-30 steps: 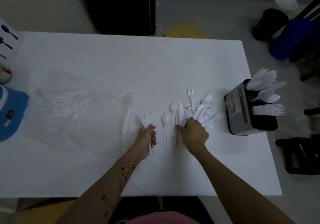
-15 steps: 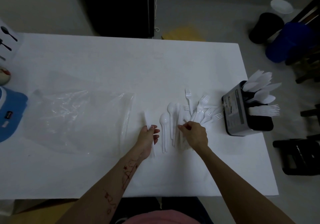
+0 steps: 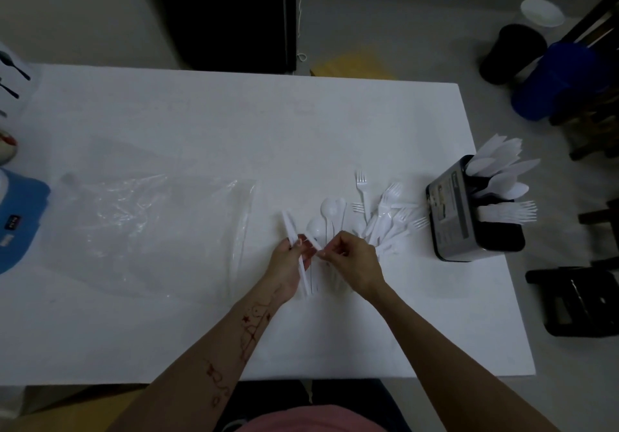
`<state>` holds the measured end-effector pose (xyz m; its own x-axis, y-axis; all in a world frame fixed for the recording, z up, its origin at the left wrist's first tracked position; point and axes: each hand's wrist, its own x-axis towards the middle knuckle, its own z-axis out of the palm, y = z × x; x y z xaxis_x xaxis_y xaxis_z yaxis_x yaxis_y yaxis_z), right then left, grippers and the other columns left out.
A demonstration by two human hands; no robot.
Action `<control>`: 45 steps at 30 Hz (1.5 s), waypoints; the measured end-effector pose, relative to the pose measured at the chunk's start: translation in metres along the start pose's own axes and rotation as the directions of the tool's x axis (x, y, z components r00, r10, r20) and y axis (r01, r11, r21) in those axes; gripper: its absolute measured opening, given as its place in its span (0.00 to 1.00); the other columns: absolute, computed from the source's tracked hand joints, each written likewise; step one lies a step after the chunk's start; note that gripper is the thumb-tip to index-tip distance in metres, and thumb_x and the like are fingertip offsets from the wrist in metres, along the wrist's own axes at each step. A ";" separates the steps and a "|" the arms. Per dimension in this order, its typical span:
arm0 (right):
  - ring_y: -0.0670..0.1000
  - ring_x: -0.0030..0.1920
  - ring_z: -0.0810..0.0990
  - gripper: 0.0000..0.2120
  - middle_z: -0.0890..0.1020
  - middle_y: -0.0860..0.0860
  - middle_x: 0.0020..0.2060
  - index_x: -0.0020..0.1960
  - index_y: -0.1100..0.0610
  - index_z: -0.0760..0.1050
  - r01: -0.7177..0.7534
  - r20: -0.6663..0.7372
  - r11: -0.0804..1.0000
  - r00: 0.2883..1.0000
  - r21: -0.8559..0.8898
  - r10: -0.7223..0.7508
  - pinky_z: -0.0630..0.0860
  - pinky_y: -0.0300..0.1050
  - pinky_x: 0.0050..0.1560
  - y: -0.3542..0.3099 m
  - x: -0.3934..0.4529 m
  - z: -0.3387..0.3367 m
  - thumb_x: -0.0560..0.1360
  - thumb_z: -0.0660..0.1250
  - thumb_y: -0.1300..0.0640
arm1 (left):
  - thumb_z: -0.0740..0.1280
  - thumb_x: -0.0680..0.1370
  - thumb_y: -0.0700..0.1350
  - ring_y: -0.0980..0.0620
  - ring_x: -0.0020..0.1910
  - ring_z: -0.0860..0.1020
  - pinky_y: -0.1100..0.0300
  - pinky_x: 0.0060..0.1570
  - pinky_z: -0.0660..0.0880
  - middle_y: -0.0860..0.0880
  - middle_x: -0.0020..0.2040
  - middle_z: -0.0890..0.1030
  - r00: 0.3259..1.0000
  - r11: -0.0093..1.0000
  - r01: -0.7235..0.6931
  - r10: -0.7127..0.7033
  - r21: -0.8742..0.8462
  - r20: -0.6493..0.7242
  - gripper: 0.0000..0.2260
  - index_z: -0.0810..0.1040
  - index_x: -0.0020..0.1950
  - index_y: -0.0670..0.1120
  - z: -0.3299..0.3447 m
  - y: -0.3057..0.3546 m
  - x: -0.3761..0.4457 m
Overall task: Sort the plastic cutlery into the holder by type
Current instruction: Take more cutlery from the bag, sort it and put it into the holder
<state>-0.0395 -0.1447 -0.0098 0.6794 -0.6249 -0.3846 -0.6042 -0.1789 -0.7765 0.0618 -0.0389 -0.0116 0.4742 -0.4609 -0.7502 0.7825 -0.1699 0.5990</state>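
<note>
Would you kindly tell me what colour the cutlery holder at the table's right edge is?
Black, with a grey label on its side; cutlery holder, head view.

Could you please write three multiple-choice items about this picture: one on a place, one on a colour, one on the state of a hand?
1. Where does the holder stand?
A. near the table's right edge
B. at the table's left edge
C. on the floor

2. What colour are the forks lying on the table?
A. black
B. white
C. blue

3. What is the left hand doing?
A. lying flat and open
B. gripping several white pieces
C. holding the clear bag

Answers: 1 A, the holder is beside the right edge; 2 B, the loose forks are white plastic; 3 B, its fingers curl round a bundle of thin white cutlery.
</note>
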 end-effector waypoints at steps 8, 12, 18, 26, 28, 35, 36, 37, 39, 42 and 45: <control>0.45 0.36 0.80 0.05 0.83 0.45 0.37 0.41 0.51 0.82 0.018 0.051 0.996 0.998 0.092 -0.022 0.74 0.37 0.35 -0.004 -0.009 0.010 0.70 0.76 0.51 | 0.53 0.83 0.38 0.43 0.59 0.75 0.50 0.60 0.72 0.40 0.60 0.76 0.998 0.996 0.037 -0.033 -0.087 0.051 0.15 0.66 0.68 0.36 0.001 0.004 -0.003; 0.45 0.38 0.82 0.03 0.83 0.45 0.38 0.44 0.50 0.82 0.022 0.050 0.995 0.998 0.097 -0.027 0.75 0.35 0.36 -0.005 -0.009 0.009 0.72 0.75 0.53 | 0.55 0.83 0.37 0.47 0.50 0.79 0.56 0.51 0.77 0.41 0.53 0.79 0.995 0.995 0.060 -0.053 -0.080 0.088 0.13 0.71 0.64 0.34 -0.004 0.004 -0.006; 0.47 0.38 0.84 0.03 0.85 0.47 0.38 0.47 0.53 0.84 0.046 0.045 0.992 0.998 0.121 -0.052 0.81 0.39 0.41 -0.007 -0.008 0.005 0.74 0.73 0.56 | 0.59 0.81 0.37 0.48 0.48 0.80 0.61 0.42 0.80 0.41 0.52 0.80 0.993 0.994 0.054 -0.044 -0.091 0.110 0.09 0.75 0.58 0.37 -0.008 0.008 -0.009; 0.52 0.43 0.81 0.16 0.81 0.51 0.44 0.50 0.57 0.77 -0.310 -0.290 0.913 0.929 -0.265 0.232 0.75 0.44 0.44 0.008 0.004 0.003 0.74 0.71 0.44 | 0.61 0.81 0.40 0.48 0.49 0.80 0.51 0.48 0.77 0.44 0.52 0.79 0.995 0.991 0.090 -0.087 -0.100 0.038 0.08 0.74 0.59 0.41 -0.017 0.009 -0.006; 0.54 0.45 0.82 0.18 0.81 0.51 0.45 0.51 0.57 0.77 -0.332 -0.237 0.882 0.935 -0.334 0.263 0.77 0.46 0.46 0.009 0.007 0.007 0.72 0.73 0.43 | 0.60 0.81 0.40 0.48 0.49 0.79 0.50 0.51 0.77 0.44 0.51 0.78 0.995 0.988 0.102 -0.100 -0.118 0.027 0.09 0.74 0.60 0.41 -0.018 0.007 -0.006; 0.53 0.40 0.81 0.09 0.80 0.50 0.36 0.44 0.55 0.79 -0.413 -0.192 0.892 0.905 -0.181 0.380 0.77 0.46 0.44 0.011 0.012 -0.004 0.72 0.71 0.49 | 0.60 0.81 0.35 0.48 0.45 0.76 0.49 0.59 0.74 0.44 0.47 0.76 0.992 0.984 0.122 -0.118 -0.132 0.038 0.09 0.71 0.60 0.38 -0.016 0.004 -0.003; 0.53 0.40 0.81 0.08 0.80 0.49 0.36 0.44 0.55 0.78 -0.411 -0.194 0.898 0.904 -0.158 0.380 0.77 0.47 0.44 0.012 0.011 -0.006 0.72 0.71 0.50 | 0.59 0.81 0.35 0.49 0.44 0.75 0.51 0.57 0.75 0.44 0.46 0.76 0.992 0.985 0.122 -0.118 -0.123 0.039 0.08 0.72 0.59 0.38 -0.015 0.003 -0.002; 0.52 0.41 0.81 0.08 0.81 0.49 0.37 0.45 0.54 0.77 -0.405 -0.198 0.905 0.905 -0.131 0.376 0.78 0.47 0.44 0.013 0.009 -0.008 0.72 0.70 0.50 | 0.59 0.81 0.34 0.49 0.43 0.75 0.52 0.56 0.75 0.44 0.45 0.76 0.992 0.985 0.122 -0.118 -0.119 0.039 0.06 0.73 0.56 0.38 -0.014 0.002 -0.002; 0.51 0.43 0.81 0.07 0.81 0.48 0.41 0.48 0.53 0.76 -0.363 -0.217 0.927 0.916 -0.091 0.338 0.80 0.49 0.47 0.013 0.005 -0.012 0.73 0.69 0.50 | 0.58 0.81 0.35 0.49 0.43 0.76 0.53 0.56 0.74 0.44 0.45 0.77 0.993 0.986 0.119 -0.115 -0.120 0.037 0.06 0.74 0.54 0.37 -0.012 0.001 0.000; 0.48 0.42 0.82 0.07 0.83 0.46 0.41 0.49 0.53 0.78 -0.212 -0.224 0.976 0.955 -0.054 0.195 0.79 0.43 0.47 0.012 -0.004 -0.012 0.75 0.69 0.50 | 0.57 0.82 0.36 0.48 0.46 0.78 0.51 0.61 0.73 0.42 0.47 0.79 0.994 0.990 0.096 -0.091 -0.104 0.053 0.08 0.72 0.59 0.37 -0.007 0.002 0.000; 0.43 0.36 0.83 0.05 0.84 0.45 0.39 0.48 0.53 0.81 -0.038 -0.066 0.999 0.997 0.005 0.038 0.75 0.31 0.39 0.007 -0.014 -0.008 0.76 0.70 0.52 | 0.57 0.82 0.37 0.44 0.51 0.79 0.49 0.62 0.73 0.41 0.51 0.80 0.996 0.995 0.071 -0.067 -0.065 0.066 0.11 0.71 0.62 0.35 -0.003 0.003 0.000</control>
<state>-0.0564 -0.1432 -0.0056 0.6267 -0.6803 -0.3800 -0.6274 -0.1513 -0.7639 0.0652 -0.0366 -0.0105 0.3929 -0.5052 -0.7684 0.8391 -0.1451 0.5243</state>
